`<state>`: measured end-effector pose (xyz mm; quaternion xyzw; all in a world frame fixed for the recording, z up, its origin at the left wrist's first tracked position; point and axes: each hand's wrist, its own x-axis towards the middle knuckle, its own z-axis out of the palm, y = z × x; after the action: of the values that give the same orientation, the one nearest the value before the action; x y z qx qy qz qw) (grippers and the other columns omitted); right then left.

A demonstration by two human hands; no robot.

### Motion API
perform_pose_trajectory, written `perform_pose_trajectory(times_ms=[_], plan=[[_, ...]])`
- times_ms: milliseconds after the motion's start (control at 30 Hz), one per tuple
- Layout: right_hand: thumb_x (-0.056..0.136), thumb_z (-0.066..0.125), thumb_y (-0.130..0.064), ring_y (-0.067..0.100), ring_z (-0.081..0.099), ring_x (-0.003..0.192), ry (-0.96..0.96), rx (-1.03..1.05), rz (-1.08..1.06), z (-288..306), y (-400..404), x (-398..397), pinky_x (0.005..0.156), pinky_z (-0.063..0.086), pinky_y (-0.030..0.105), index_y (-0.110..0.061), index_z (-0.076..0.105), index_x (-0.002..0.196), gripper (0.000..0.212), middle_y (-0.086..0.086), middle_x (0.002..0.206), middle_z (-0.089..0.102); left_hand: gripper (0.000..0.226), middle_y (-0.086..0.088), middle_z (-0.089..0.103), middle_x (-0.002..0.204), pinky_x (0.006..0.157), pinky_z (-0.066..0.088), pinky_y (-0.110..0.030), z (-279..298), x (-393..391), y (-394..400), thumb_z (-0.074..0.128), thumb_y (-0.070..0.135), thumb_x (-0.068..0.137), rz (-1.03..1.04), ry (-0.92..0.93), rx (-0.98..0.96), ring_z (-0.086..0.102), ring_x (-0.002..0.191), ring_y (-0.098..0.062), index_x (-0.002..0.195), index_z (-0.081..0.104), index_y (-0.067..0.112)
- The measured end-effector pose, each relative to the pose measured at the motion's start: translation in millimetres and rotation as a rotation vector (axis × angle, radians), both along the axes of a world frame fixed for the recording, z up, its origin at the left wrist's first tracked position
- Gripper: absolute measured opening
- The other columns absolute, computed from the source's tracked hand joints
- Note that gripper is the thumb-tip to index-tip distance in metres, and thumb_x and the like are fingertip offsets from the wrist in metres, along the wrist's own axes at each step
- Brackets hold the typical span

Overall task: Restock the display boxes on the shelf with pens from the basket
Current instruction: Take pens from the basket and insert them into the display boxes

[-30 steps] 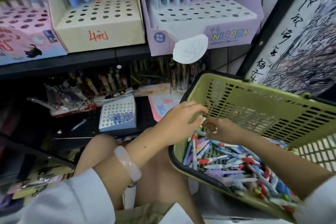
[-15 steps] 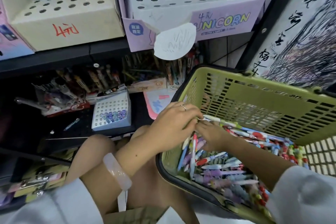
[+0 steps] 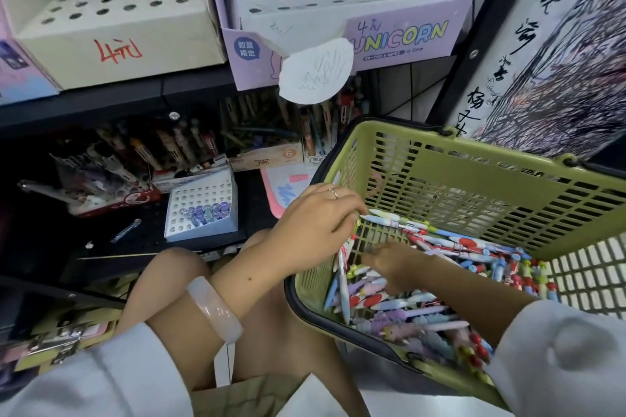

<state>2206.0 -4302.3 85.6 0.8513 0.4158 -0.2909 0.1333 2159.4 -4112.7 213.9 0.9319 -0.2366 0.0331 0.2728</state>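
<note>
Pens (image 3: 423,301) lie heaped in the tilted green basket (image 3: 474,179), which rests against the person's knees below the shelf (image 3: 111,105). The left hand (image 3: 315,227) curls its fingers round a few pens at the basket's near corner. The right hand (image 3: 393,264) reaches down among the heap, blurred, so its grip cannot be told. Above, the purple display box (image 3: 338,44) and the cream display box (image 3: 118,30) show mostly unfilled holes.
</note>
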Motion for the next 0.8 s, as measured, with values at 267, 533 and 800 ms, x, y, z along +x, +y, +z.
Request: perform_pose_trajectory(times_ms=[267, 533, 800], plan=[[0.083, 0.061, -0.010, 0.009, 0.043, 0.058, 0.269, 0.474, -0.653, 77, -29, 18, 0.053, 0.036, 0.022, -0.025, 0.040, 0.069, 0.030, -0.004, 0.066, 0.045, 0.024, 0.000, 0.065, 0.111, 0.095, 0.027, -0.018, 3, 0, 0, 0.046, 0.010, 0.094, -0.011, 0.076, -0.065, 0.053, 0.109, -0.016, 0.108, 0.065, 0.010], [0.089, 0.046, 0.004, 0.012, 0.043, 0.033, 0.689, 1.187, -0.971, 180, 4, -24, 0.029, 0.035, 0.017, -0.003, 0.049, 0.081, 0.011, 0.005, 0.051, 0.051, 0.038, 0.005, 0.056, 0.119, 0.094, 0.039, -0.018, 38, -17, -9, 0.060, 0.031, 0.088, 0.075, 0.691, -0.760, 0.054, 0.110, 0.000, 0.118, 0.039, 0.042], [0.087, 0.049, 0.001, 0.009, 0.054, 0.058, 0.504, 1.534, -0.872, 222, 94, -49, 0.057, 0.047, 0.022, -0.016, 0.047, 0.079, 0.018, -0.002, 0.064, 0.053, 0.080, -0.003, 0.052, 0.131, 0.094, 0.048, -0.030, 67, -40, 10, 0.064, 0.002, 0.082, 0.196, 0.668, -1.031, 0.056, 0.114, -0.015, 0.143, 0.019, 0.028]])
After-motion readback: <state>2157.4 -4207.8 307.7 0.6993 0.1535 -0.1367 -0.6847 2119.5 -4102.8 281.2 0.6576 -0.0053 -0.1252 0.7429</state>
